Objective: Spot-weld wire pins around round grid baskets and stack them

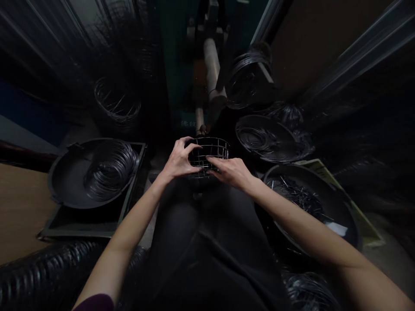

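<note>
A small round wire basket [212, 149] sits between my hands, just above my knees and in front of the machine. My left hand [181, 160] grips its left side, with the fingers curved over the rim and the thumb low at the near side. My right hand [228, 170] holds the near right side, fingers pointing left across the wires. The machine's pale cylindrical arm [212, 65] rises behind the basket, and a thinner rod stands just beyond the rim. Parts of the basket are hidden behind my fingers.
To the left, a black pan [69, 179] holds a coil of wire rings [112, 168]. At the right are a pan of short wire pieces [298, 194] and a farther pan with rings [259, 138]. More coils [48, 268] lie at lower left.
</note>
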The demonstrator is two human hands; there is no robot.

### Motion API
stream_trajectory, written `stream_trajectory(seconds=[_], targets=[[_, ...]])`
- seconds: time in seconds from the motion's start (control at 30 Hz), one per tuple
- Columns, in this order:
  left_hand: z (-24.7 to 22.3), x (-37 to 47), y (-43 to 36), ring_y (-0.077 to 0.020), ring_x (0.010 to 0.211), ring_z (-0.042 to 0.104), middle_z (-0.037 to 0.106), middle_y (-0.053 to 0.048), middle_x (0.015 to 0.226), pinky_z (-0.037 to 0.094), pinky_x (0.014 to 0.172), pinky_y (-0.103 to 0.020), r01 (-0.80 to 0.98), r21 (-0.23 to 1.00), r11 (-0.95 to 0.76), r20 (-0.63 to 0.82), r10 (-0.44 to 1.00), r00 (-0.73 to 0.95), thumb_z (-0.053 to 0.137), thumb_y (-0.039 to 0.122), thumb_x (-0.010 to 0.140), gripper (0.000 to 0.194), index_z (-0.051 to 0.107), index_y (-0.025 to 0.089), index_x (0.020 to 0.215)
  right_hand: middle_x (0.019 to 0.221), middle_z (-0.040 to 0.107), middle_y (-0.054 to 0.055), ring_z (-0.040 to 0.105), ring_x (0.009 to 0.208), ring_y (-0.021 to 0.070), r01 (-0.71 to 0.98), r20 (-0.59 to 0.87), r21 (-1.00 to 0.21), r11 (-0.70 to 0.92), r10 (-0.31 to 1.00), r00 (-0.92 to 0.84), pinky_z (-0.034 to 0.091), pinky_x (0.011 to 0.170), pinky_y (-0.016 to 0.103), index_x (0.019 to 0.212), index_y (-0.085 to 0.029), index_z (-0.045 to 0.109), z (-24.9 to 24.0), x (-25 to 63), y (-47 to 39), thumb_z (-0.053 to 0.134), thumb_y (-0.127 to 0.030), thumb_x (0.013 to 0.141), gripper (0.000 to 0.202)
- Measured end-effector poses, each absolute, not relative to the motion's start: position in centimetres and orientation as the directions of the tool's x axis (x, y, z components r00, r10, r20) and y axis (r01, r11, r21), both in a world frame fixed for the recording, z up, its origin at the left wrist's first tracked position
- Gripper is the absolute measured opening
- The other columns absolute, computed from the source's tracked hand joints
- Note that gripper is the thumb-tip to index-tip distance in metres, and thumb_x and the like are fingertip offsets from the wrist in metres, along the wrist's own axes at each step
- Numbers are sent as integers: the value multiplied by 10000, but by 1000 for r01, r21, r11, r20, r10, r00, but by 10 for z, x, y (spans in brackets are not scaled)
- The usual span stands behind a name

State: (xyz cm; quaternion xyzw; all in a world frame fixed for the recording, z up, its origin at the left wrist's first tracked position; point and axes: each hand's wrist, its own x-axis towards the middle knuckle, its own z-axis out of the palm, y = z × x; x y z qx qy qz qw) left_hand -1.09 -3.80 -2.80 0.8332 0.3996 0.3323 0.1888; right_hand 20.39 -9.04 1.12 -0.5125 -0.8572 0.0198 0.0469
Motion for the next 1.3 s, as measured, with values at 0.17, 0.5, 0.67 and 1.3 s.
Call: stream_trajectory(seconds=[0.17,0.5,0.67,1.3], targets=[[-30,-9,-32,-338,1259,469,444,-119,1328,442,1074,-522,543,614,-573,404,819,408,876,328,588,630,626,227,1158,1168,721,46,724,818,163,843,150,15,538,832,-534,396,528,233,1249,-249,661,8,205,-81,502,-302,959,335],[-23,-8,-12,-338,1255,474,465,-110,1309,439,1078,-528,546,609,-576,419,818,394,882,300,552,650,625,236,1147,1114,744,25,717,787,153,836,197,20,549,817,-542,400,532,225,1192,-276,691,16,206,-61,518,-299,946,302],[-19,-7,1,-329,1236,485,479,-103,1289,440,1073,-517,548,614,-568,395,822,410,875,322,559,642,626,234,1143,1130,739,22,715,791,164,847,190,8,532,830,-524,411,549,234,1200,-285,690,18,206,-51,526,-317,942,307],[-13,-5,46,-322,1171,519,532,-101,1213,432,1075,-513,535,658,-530,331,841,428,904,434,523,706,624,189,1124,1003,647,55,562,731,132,941,391,-137,311,889,-237,311,542,237,987,-210,710,3,214,-35,520,-323,953,223]])
